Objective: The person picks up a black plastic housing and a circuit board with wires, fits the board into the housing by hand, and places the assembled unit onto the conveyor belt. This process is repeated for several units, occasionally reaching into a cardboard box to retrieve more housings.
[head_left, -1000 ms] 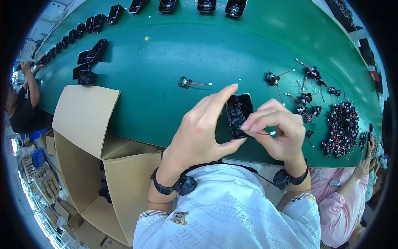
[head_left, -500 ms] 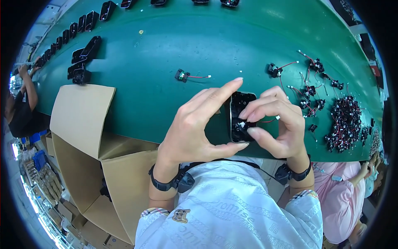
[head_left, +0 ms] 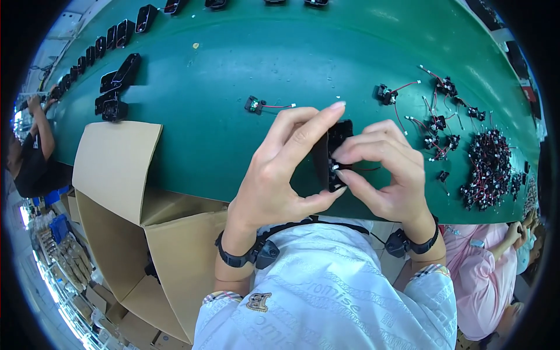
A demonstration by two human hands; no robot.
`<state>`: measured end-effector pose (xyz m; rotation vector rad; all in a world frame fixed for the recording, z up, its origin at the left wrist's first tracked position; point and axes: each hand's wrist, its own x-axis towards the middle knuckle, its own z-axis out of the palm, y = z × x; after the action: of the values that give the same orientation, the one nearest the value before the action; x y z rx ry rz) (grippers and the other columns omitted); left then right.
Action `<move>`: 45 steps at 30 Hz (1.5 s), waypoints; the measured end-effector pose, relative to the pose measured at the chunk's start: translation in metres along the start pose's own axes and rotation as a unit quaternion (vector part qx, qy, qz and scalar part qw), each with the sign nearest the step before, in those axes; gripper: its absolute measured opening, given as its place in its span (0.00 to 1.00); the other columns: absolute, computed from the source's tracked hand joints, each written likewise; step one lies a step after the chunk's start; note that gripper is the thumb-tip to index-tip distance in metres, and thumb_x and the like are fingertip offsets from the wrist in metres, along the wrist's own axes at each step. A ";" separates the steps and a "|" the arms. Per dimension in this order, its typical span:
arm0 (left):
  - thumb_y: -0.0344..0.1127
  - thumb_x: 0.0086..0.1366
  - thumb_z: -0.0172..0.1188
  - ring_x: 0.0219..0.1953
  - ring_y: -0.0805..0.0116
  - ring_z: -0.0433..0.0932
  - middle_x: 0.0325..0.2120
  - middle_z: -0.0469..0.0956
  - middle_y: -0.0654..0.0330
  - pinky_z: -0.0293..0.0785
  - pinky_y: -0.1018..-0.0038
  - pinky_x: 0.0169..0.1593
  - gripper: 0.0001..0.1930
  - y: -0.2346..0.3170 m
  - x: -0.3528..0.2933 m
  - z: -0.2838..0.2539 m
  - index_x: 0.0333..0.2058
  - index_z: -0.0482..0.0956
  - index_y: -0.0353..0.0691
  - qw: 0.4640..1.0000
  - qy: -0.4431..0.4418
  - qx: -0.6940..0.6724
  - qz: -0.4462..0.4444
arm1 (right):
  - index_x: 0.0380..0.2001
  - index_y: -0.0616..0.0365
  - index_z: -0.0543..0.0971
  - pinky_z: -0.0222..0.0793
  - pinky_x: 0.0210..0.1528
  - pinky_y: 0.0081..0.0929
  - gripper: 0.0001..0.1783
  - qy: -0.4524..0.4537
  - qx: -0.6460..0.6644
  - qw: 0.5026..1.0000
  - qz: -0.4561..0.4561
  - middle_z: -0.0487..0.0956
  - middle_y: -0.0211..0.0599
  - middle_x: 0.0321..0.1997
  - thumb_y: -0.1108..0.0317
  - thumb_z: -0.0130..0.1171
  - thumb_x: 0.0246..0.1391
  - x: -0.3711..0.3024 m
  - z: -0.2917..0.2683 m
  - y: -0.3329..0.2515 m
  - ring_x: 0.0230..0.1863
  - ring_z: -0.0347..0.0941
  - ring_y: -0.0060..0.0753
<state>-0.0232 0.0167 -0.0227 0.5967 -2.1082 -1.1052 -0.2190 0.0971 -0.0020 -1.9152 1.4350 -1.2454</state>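
Observation:
My left hand (head_left: 286,160) grips a black plastic housing (head_left: 338,134) by its two ends, thumb at the near end and fingers at the far end. The housing is tilted, its open side turned toward my right hand (head_left: 388,169). Thumb and fingers of that hand pinch a small black part with a white connector (head_left: 335,167) at the housing's opening. A thin red wire (head_left: 367,170) trails out to the right beneath the fingers. How deep the part sits in the housing is hidden. Beyond my left hand lies a small circuit module with red wire (head_left: 254,105).
On the green table (head_left: 233,70), a heap of wired modules (head_left: 489,169) lies at the right, with several loose ones nearby. Black housings (head_left: 119,73) stand at left and along the far edge. An open cardboard box (head_left: 181,245) sits at my left. Other people (head_left: 35,151) are at both sides.
The housing has been tilted, its open face turning toward my right hand. My right fingers have shifted slightly left with the small part.

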 end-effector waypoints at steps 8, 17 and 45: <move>0.27 0.42 0.76 0.50 0.57 0.76 0.52 0.73 0.50 0.79 0.66 0.50 0.48 0.003 0.004 0.004 0.66 0.72 0.42 1.000 0.008 -0.029 0.005 | 0.30 0.56 0.83 0.68 0.40 0.27 0.13 0.053 0.009 0.999 0.003 0.87 0.29 0.31 0.80 0.76 0.42 -0.007 -0.005 0.002 0.31 0.77 0.28; 0.28 0.42 0.76 0.50 0.56 0.77 0.53 0.73 0.50 0.77 0.65 0.54 0.47 -0.006 0.004 0.001 0.66 0.71 0.39 0.999 -0.025 -0.021 -0.017 | 0.31 0.56 0.81 0.67 0.35 0.25 0.14 0.033 -0.058 0.997 -0.030 0.87 0.30 0.32 0.80 0.77 0.41 -0.007 -0.008 0.003 0.29 0.73 0.31; 0.26 0.41 0.77 0.58 0.53 0.76 0.55 0.76 0.51 0.75 0.62 0.59 0.43 -0.008 0.012 0.013 0.62 0.76 0.37 0.985 -0.008 -0.173 -0.019 | 0.34 0.49 0.87 0.71 0.39 0.31 0.16 0.018 -0.064 0.997 0.037 0.79 0.40 0.50 0.73 0.74 0.36 -0.007 -0.016 -0.001 0.47 0.75 0.39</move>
<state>-0.0401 0.0116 -0.0306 0.4629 -1.8613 -1.4607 -0.2322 0.1066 0.0041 -1.9100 1.6259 -1.1861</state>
